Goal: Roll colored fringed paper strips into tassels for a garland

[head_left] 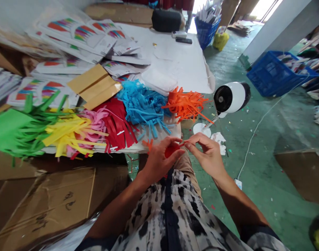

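Note:
In front of my waist, my left hand (pixel 158 157) is closed around a red-orange paper tassel (pixel 172 150), part of which is hidden behind the fingers. Orange strips stick out on the far side of that hand. My right hand (pixel 208 153) pinches the thin twisted end of the same tassel between thumb and fingertips. Along the table edge lie fringed paper bunches: orange (pixel 187 104), blue (pixel 142 103), red (pixel 120 123), pink (pixel 98 116), yellow (pixel 68 132) and green (pixel 15 127). The orange bunch is nearest to my hands.
Printed packets (pixel 81 35) and a tan folded card (pixel 94 85) cover the table's left part. A white fan (pixel 234 97) stands right of the table, with a cable (pixel 256 129) across the floor. Blue crates (pixel 273 75) stand beyond; cardboard boxes (pixel 65 198) sit below left.

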The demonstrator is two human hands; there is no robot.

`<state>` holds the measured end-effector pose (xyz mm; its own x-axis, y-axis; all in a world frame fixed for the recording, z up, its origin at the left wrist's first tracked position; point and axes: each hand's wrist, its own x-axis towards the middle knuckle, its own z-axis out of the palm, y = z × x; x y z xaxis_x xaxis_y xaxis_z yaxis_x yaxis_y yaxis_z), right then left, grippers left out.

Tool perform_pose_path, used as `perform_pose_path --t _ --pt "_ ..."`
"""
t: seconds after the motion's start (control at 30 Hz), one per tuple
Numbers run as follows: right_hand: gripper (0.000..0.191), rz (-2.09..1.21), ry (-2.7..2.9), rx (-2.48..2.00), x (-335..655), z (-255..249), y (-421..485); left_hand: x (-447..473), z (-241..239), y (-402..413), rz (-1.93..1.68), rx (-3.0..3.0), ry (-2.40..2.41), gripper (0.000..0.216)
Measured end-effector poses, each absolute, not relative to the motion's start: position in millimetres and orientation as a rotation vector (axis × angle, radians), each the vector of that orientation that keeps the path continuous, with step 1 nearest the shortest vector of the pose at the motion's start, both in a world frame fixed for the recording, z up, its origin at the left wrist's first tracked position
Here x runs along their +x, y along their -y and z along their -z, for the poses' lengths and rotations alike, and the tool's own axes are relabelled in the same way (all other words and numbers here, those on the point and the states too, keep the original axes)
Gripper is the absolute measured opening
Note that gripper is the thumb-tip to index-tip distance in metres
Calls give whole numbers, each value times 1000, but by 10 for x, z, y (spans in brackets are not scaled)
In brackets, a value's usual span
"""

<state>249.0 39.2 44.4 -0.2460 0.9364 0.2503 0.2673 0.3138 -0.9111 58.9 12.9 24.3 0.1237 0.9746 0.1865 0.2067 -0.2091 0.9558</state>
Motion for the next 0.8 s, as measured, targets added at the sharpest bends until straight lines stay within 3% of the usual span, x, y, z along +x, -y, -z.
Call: perform_pose_path --t 0.27,0.5,0.6,0.8 --pt "16 -973 1546 -1132 2612 -447 -443 581 -193 -84 -961 1671 -1125 41" --pt "34 -1358 1530 -1180 2582 -386 -678 709 -60 -207 -927 1459 -1168 35" --pt "29 -1081 1408 -1185 2772 -544 -980 662 -48 -304 -827 1531 -1187 29" --pt "23 12 1624 -1070 3205 -794 -1406 275 -333 -970 -1044 1903 -1329 21"
